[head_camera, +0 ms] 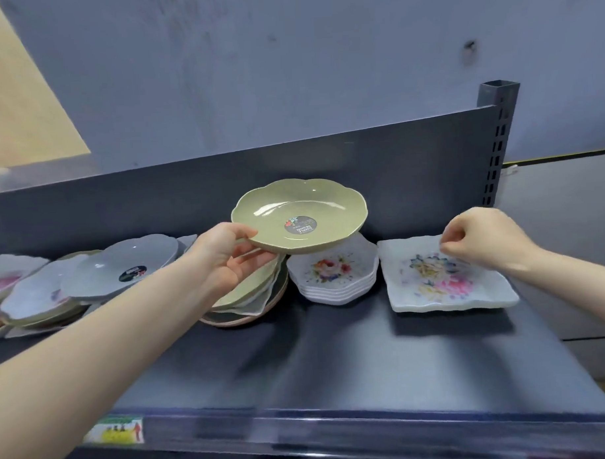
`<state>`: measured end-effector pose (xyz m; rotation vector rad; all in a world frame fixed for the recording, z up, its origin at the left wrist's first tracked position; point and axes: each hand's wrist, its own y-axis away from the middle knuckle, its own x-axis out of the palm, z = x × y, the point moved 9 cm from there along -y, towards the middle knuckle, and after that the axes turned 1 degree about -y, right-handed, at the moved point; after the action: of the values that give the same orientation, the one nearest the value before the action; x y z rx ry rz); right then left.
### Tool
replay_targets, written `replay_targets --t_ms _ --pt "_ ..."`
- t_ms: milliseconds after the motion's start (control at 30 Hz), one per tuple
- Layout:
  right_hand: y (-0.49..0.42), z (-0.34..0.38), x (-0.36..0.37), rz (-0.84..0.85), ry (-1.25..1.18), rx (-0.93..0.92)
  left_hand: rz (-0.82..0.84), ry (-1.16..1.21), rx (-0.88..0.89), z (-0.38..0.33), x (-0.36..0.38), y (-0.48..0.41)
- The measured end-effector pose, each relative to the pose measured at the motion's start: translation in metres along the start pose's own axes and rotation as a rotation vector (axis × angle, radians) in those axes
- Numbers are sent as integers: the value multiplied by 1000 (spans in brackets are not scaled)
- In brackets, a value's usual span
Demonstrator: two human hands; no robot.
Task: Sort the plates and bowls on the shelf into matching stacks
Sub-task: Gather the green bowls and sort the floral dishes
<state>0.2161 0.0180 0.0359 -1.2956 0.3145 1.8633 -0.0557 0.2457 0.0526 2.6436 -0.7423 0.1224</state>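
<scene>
My left hand (226, 257) grips the near left rim of a green scalloped bowl (299, 214) with a round dark sticker, held level above a mixed pile of green, white and pink dishes (252, 296). To the right of that pile stands a stack of small white floral plates (333, 273). Further right lies a square white floral plate (443, 279). My right hand (479, 238) hovers over its far edge with fingers curled and nothing in them.
A grey scalloped bowl (124, 266) tops more mixed dishes at the left (29, 293). The dark shelf (333, 358) has a back panel (360, 165) and a slotted upright post (496, 136) at the right. A price label (116, 430) sits on the front edge.
</scene>
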Motion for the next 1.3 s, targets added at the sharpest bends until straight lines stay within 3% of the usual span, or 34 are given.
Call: replay_targets --t_ms 333,600,800,967,1100,1200,1300 --pt "0 140 82 190 -282 2 -31 49 25 -35 -102 -15" --pt "-6 207 141 263 -365 210 29 34 21 -66 -186 -46" --pt "-7 211 136 162 -322 373 103 -22 26 -73 -230 -76" --pt "-4 206 55 -104 -207 420 167 -43 -1 -74 -247 -97" --pt "-3 209 5 -306 -284 451 183 -77 -5 -80 -253 -111" --pt "-10 231 8 -285 -477 442 223 -112 -34 -73 -248 -116" --pt "-14 262 45 -104 -569 440 276 -66 -80 -63 -239 -117"
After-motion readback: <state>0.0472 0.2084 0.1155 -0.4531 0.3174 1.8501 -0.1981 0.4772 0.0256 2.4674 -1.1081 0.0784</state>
